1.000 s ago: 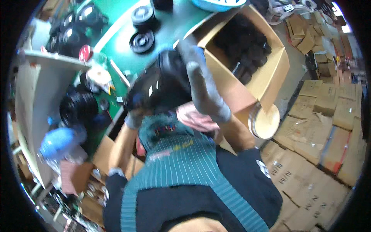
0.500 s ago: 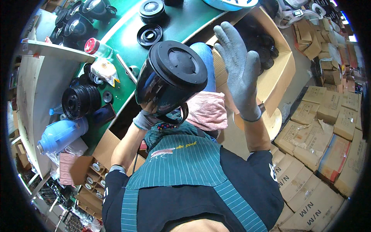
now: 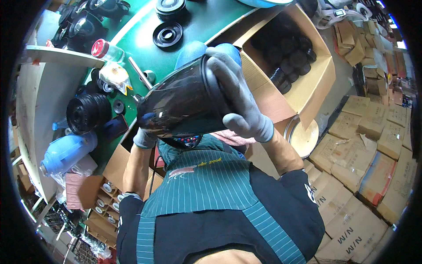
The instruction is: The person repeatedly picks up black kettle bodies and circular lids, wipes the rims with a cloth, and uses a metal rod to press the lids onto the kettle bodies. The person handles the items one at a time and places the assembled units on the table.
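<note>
A glossy black jug lies tilted on its side in front of my apron. Gloved in grey, my left hand grips its end at the lower left, with most of the fingers hidden behind the body. At the opposite end sits a wide round black cap. My right hand, also in a grey glove, wraps over this cap with fingers on the far side and thumb on the near side. The jug's handle cannot be made out clearly from here.
On the green table rest a black ring-shaped part, a red-lidded jar and stacked black discs. An open cardboard box with black round parts stands at the right. Stacked cartons fill the far right.
My right hand has come down and left from the air onto the jug's cap and closed round it. The jug has turned, so its cap now faces right.
</note>
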Tool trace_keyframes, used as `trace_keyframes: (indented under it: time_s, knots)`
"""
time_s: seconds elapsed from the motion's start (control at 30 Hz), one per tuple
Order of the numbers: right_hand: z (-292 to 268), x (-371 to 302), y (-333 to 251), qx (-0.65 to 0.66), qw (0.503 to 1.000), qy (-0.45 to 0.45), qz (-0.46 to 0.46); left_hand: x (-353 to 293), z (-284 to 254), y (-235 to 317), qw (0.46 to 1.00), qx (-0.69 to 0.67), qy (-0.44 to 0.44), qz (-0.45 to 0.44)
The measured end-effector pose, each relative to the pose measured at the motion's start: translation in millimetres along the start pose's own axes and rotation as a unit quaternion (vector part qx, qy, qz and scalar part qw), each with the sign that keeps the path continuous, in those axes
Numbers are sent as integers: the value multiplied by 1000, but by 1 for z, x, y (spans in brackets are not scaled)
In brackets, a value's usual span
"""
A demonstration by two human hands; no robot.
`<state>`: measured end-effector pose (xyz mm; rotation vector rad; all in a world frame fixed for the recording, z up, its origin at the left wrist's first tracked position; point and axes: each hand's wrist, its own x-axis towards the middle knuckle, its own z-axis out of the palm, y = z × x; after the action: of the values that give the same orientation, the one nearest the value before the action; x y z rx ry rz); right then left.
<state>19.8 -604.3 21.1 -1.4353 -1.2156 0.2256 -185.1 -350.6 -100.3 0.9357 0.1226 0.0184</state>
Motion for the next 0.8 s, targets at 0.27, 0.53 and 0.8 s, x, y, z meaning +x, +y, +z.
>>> trace_keyframes:
  time_s: [0.27, 0.53, 0.8]
  knots:
    - [17, -30, -8, 182, 966, 104, 149, -23, -44, 17, 996, -63, 31, 48]
    - [-16, -33, 19, 171, 972, 56, 153, 11, -23, 13, 957, 205, 186, 92]
    - [-52, -24, 36, 401, 846, 180, 303, 39, 89, -5, 761, 598, 59, 245]
